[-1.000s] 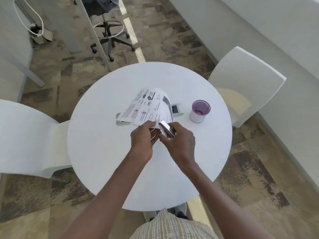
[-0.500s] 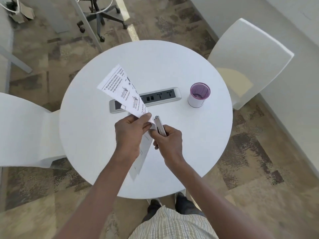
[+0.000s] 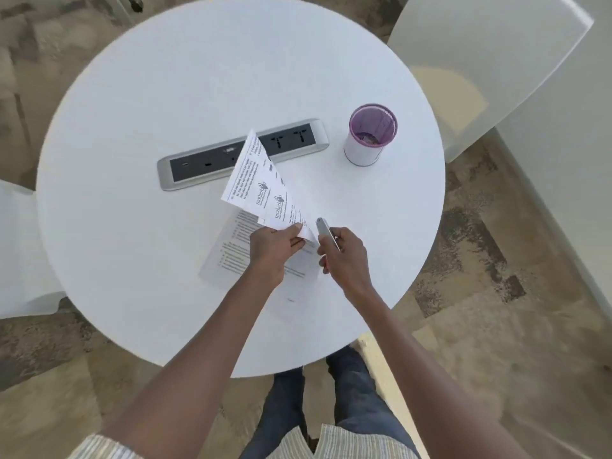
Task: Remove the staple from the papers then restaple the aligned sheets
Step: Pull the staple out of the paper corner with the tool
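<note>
Left hand [image 3: 272, 245] pinches papers [image 3: 261, 187] by the near corner, long axis running away; right hand [image 3: 344, 256] just right, gripping metal tool [image 3: 324, 228].

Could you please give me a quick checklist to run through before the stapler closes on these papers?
1. Left hand pinches the papers at a corner: ok.
2. Right hand has a grip on the stapler: ok.
3. Sheets aligned: not ok, they fan apart and one sheet lies on the table.
4. Corner inside the stapler: not ok, it sits beside it.
5. Old staple removed: cannot tell.
</note>
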A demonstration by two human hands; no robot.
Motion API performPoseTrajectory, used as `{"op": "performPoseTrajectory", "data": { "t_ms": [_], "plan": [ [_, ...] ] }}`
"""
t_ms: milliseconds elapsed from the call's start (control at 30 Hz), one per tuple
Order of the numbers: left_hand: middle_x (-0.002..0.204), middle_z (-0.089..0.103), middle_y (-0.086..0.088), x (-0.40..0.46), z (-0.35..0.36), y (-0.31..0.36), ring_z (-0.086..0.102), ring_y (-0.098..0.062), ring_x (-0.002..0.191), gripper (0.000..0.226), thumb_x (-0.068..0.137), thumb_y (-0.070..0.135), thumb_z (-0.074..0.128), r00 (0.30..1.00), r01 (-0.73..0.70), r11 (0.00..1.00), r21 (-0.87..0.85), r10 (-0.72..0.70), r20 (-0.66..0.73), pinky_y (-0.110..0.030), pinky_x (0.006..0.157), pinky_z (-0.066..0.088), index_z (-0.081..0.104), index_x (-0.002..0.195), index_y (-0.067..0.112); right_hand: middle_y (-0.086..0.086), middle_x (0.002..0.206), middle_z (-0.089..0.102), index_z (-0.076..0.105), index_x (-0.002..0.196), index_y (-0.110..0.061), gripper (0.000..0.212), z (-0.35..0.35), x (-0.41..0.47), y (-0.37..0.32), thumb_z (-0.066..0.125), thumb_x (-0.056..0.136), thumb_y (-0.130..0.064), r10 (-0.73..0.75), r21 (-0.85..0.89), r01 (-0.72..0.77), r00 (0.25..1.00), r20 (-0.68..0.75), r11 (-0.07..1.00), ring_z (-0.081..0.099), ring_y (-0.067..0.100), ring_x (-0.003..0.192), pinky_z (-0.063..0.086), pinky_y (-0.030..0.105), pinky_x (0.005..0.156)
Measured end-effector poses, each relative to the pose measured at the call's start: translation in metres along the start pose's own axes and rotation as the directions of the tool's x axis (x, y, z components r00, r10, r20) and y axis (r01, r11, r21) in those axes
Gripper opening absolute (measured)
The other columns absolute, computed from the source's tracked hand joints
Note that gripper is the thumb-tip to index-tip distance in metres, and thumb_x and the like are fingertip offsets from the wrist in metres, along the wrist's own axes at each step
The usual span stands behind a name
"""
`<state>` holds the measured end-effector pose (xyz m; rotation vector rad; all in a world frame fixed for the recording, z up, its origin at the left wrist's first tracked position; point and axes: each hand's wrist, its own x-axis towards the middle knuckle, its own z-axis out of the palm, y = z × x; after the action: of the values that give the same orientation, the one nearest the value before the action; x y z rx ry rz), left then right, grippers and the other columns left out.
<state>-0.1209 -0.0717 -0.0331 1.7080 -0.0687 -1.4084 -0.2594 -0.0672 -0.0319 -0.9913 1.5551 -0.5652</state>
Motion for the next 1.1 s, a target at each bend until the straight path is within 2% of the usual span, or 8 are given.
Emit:
{"op": "performPoseTrajectory", "data": {
  "t_ms": [100, 233, 333, 500, 600, 733, 933, 1100],
  "plan": [
    [0.094, 0.079, -0.007, 0.009, 0.001, -0.018, 0.077, -0.022, 0.086, 0.009, 0.088, 0.003, 0.072, 0.996, -0.087, 0.995, 0.058, 0.086, 0.025, -0.031, 0.074, 0.062, 0.076, 0.092, 0.010, 0.000, 0.086, 0.069, 0.067, 0.101, -0.011, 0.017, -0.005, 0.007, 0.011, 0.059, 0.096, -0.024, -0.027, -0.001, 0.027, 1.000, -0.014, 1.000, 0.063, 0.009, 0.052, 0.049, 0.023, 0.048],
    [0.099, 0.079, -0.010, 0.020, 0.001, -0.031, 0.076, -0.023, 0.090, 0.015, 0.091, 0.009, 0.070, 0.987, -0.157, 0.981, 0.118, 0.153, 0.044, -0.032, 0.080, 0.062, 0.076, 0.103, 0.003, -0.002, 0.069, 0.063, 0.075, 0.093, -0.017, 0.013, -0.001, 0.014, 0.020, 0.063, 0.093, -0.022, -0.032, 0.068, 0.031, 0.999, 0.016, 0.997, 0.063, 0.013, 0.055, 0.049, 0.028, 0.050],
    [0.103, 0.077, -0.013, 0.024, 0.002, -0.034, 0.075, -0.025, 0.097, 0.021, 0.093, 0.010, 0.068, 0.986, -0.169, 0.974, 0.153, 0.165, 0.038, -0.035, 0.087, 0.061, 0.073, 0.110, -0.001, -0.001, 0.065, 0.063, 0.079, 0.093, -0.020, 0.014, 0.004, 0.016, 0.026, 0.064, 0.093, -0.022, -0.017, 0.121, 0.015, 1.000, 0.012, 0.993, 0.063, 0.015, 0.056, 0.049, 0.027, 0.050],
    [0.106, 0.076, -0.014, 0.030, 0.004, -0.036, 0.073, -0.027, 0.102, 0.024, 0.093, 0.010, 0.069, 0.989, -0.150, 0.978, 0.145, 0.148, 0.029, -0.037, 0.091, 0.059, 0.072, 0.113, -0.002, 0.001, 0.069, 0.064, 0.079, 0.096, -0.016, 0.015, 0.005, 0.018, 0.030, 0.066, 0.093, -0.021, -0.001, 0.173, 0.001, 1.000, 0.002, 0.985, 0.061, 0.015, 0.056, 0.048, 0.027, 0.049],
    [0.108, 0.076, -0.012, 0.031, 0.007, -0.038, 0.073, -0.026, 0.103, 0.025, 0.093, 0.011, 0.069, 0.989, -0.148, 0.980, 0.135, 0.147, 0.018, -0.035, 0.092, 0.059, 0.072, 0.114, -0.001, 0.009, 0.069, 0.060, 0.079, 0.095, -0.014, 0.014, 0.004, 0.020, 0.029, 0.066, 0.094, -0.020, -0.021, 0.165, 0.021, 1.000, 0.002, 0.986, 0.060, 0.015, 0.055, 0.047, 0.028, 0.048],
    [0.108, 0.076, -0.010, 0.031, 0.008, -0.041, 0.073, -0.023, 0.103, 0.026, 0.092, 0.012, 0.070, 0.985, -0.174, 0.975, 0.137, 0.174, 0.010, -0.034, 0.092, 0.059, 0.073, 0.115, 0.000, 0.023, 0.081, 0.066, 0.079, 0.097, -0.024, 0.015, 0.003, 0.022, 0.027, 0.065, 0.094, -0.020, -0.063, 0.099, 0.062, 0.998, 0.009, 0.993, 0.059, 0.013, 0.053, 0.047, 0.028, 0.049],
    [0.107, 0.077, -0.006, 0.033, 0.008, -0.047, 0.073, -0.017, 0.101, 0.026, 0.090, 0.015, 0.072, 0.981, -0.191, 0.969, 0.158, 0.193, 0.005, -0.034, 0.093, 0.059, 0.074, 0.113, 0.002, 0.010, 0.063, 0.051, 0.075, 0.091, -0.013, 0.017, 0.009, 0.024, 0.029, 0.061, 0.095, -0.021, -0.071, 0.015, 0.071, 0.997, -0.033, 0.997, 0.056, 0.012, 0.051, 0.044, 0.026, 0.048],
    [0.097, 0.078, 0.001, 0.034, 0.009, -0.050, 0.072, -0.014, 0.093, 0.011, 0.090, 0.011, 0.072, 0.977, -0.212, 0.971, 0.108, 0.211, 0.023, -0.037, 0.093, 0.058, 0.077, 0.099, 0.017, 0.015, 0.065, 0.039, 0.061, 0.090, 0.008, 0.028, 0.019, 0.022, 0.031, 0.056, 0.097, -0.019, -0.130, -0.037, 0.128, 0.989, -0.074, 0.991, 0.046, 0.021, 0.057, 0.036, 0.026, 0.047]
  ]
}}
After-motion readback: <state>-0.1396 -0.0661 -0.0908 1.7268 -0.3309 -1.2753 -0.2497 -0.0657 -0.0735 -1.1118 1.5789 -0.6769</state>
